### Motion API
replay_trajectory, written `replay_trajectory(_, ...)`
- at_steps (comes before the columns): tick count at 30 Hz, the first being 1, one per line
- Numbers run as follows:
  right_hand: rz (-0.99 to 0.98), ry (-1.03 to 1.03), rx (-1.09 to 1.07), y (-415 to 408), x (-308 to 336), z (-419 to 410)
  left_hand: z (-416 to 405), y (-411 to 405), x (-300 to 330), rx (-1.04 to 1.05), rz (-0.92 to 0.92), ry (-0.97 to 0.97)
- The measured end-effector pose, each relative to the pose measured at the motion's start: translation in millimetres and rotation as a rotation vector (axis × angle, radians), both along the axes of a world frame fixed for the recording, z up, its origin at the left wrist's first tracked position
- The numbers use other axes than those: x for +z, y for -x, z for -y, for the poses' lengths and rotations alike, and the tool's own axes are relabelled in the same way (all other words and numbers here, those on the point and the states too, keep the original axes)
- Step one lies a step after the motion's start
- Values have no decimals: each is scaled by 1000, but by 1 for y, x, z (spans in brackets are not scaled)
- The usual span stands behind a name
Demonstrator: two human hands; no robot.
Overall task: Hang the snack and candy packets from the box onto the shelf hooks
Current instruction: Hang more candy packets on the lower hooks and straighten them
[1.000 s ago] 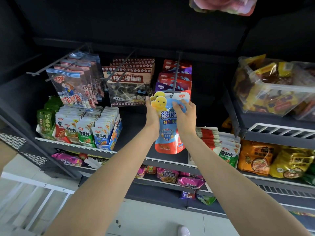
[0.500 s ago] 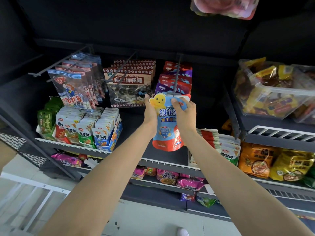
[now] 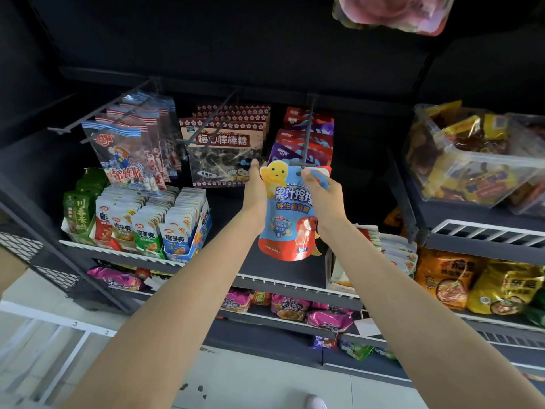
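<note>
I hold a blue and red gummy candy packet (image 3: 290, 215) with a yellow cartoon figure up in front of the shelf. My left hand (image 3: 256, 190) grips its upper left edge and my right hand (image 3: 321, 193) pinches its upper right corner. The packet's top sits right at the tip of the dark right-hand shelf hook (image 3: 306, 134). Behind it on that hook hang red and purple packets (image 3: 306, 137) of the same kind.
Lollipop bags (image 3: 224, 149) hang on the middle hook, blue-striped candy bags (image 3: 126, 152) on the left hook. Konjac snack boxes (image 3: 138, 222) stand on the shelf below. A clear bin of snacks (image 3: 472, 160) sits at right. A white rack (image 3: 44, 335) stands at lower left.
Both hands have raised the packet a little and brought its top up to the tip of the right hook.
</note>
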State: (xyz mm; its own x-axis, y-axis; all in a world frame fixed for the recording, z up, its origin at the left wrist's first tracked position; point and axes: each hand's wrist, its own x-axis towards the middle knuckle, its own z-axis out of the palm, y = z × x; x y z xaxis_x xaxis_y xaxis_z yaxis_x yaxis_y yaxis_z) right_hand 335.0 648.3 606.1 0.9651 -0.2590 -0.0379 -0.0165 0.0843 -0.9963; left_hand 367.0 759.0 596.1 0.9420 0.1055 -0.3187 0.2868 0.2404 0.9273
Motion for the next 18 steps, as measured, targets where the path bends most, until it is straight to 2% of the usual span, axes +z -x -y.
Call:
replay_trajectory(5,-6,22,-12,0,2,-2,0,4,4,-6,75,-37)
replay_trajectory(8,31,73,-30,3,3,3,-3,9,9,-22,180,-91)
replay_trajectory(18,115,377,-119,4,4,14,-10,18,12,-73,665,-667)
